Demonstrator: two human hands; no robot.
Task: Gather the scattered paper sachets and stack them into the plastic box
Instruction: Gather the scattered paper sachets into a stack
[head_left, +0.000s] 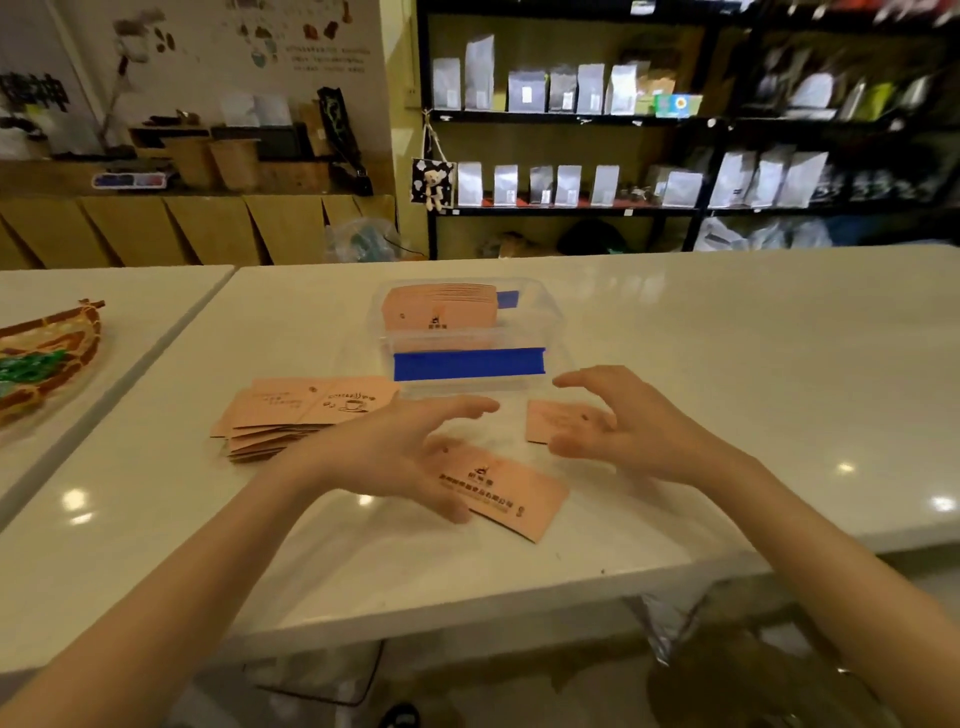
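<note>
Pink paper sachets are lying around both hands: one sachet (501, 493) under the spread left hand (395, 457), another (558, 423) beneath the open right hand (618, 421), a loose pile (291, 415) left. Gathering is underway; next, pinching them together for the plastic box (467, 332) ahead.

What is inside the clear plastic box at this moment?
The plastic box holds a row of pink paper sachets standing on edge at its left side. The blue tape on the near wall hides the box floor behind it.
</note>
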